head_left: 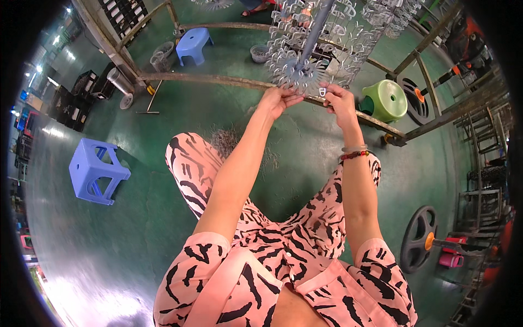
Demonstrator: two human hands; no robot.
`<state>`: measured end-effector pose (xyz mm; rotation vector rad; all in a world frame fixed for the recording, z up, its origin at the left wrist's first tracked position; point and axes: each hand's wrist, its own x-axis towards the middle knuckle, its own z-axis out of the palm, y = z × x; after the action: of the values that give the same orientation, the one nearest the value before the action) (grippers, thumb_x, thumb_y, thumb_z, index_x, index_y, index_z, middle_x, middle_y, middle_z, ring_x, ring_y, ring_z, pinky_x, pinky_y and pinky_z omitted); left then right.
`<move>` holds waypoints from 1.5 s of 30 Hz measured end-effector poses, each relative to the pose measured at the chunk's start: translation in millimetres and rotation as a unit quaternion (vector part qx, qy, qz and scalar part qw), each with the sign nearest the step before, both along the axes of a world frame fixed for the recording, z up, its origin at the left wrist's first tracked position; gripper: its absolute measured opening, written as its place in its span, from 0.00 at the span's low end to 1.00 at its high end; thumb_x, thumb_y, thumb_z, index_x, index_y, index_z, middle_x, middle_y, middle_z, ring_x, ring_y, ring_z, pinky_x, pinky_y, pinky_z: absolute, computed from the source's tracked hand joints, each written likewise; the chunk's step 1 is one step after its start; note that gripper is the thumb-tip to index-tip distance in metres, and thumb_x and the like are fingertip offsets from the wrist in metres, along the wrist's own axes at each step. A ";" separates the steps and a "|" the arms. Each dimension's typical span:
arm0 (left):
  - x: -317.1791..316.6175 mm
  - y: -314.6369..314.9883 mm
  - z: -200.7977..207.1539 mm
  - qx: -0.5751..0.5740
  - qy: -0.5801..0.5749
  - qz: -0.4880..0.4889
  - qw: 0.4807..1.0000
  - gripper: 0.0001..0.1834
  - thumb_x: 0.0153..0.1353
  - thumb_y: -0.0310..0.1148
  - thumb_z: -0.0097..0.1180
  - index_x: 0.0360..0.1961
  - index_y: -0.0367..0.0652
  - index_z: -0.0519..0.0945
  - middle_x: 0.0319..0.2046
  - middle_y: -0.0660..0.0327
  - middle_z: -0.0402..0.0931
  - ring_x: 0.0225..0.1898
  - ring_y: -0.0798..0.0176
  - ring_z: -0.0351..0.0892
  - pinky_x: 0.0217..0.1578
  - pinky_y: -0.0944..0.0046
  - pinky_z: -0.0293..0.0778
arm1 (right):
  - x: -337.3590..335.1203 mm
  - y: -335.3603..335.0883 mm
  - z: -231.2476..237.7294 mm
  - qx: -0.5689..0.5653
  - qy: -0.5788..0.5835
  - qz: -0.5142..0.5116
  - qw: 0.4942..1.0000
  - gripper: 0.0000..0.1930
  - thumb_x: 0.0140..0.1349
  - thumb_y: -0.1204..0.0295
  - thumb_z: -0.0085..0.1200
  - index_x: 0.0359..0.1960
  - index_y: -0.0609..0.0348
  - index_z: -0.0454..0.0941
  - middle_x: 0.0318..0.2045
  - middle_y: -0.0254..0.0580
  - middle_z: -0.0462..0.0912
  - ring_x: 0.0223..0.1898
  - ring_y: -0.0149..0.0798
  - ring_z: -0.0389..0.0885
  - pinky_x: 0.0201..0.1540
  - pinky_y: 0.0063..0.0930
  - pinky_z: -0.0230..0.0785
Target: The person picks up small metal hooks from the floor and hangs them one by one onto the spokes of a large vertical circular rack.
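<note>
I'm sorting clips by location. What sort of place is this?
Most likely a factory workshop: many small metal pieces hang clustered around an upright rod, black crates are stacked at the left, and plain plastic stools stand about the green floor.

clothes [280, 242]: pnk w/ blk stripes | metal pcs [322, 92]: silv | flr [141, 223]: grn

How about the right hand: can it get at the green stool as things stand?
Probably not without leaning: the green stool seems to stand beyond the frame's low rail, and the right hand is up at the hooked metal rack. Its seat is uncovered, though.
</note>
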<state>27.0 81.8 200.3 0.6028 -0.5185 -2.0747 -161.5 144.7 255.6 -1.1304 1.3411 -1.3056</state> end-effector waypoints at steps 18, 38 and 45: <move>10.8 -41.4 -46.1 -0.055 -0.011 -0.092 0.994 0.13 0.60 0.20 0.48 0.46 0.28 0.67 0.43 0.43 0.73 0.43 0.43 0.76 0.50 0.49 0.76 | 11.7 -6.3 -6.2 -0.017 0.145 -0.055 0.988 0.12 0.51 0.69 0.60 0.35 0.65 0.81 0.19 0.33 0.76 0.15 0.20 0.65 0.16 0.15 0.52; 119.6 88.1 -295.1 -0.502 -0.690 0.069 0.517 0.09 0.54 0.35 0.51 0.31 0.42 0.78 0.35 0.52 0.72 0.40 0.47 0.72 0.37 0.50 0.69 | 34.8 -26.4 -41.9 -0.135 0.140 -0.205 0.959 0.10 0.51 0.71 0.60 0.31 0.67 0.81 0.19 0.36 0.80 0.22 0.23 0.75 0.27 0.16 0.67; 90.2 90.5 -263.7 -0.403 -0.783 -0.079 0.468 0.08 0.51 0.22 0.50 0.35 0.35 0.72 0.38 0.49 0.70 0.44 0.48 0.72 0.41 0.54 0.74 | 38.6 -36.0 -32.4 -0.122 0.167 -0.212 0.955 0.09 0.52 0.73 0.59 0.31 0.70 0.80 0.20 0.36 0.79 0.20 0.23 0.73 0.24 0.17 0.65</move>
<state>117.2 172.3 -63.4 1.7195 -2.4029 -0.4562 -122.9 108.7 223.2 -1.3224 1.7793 -1.6783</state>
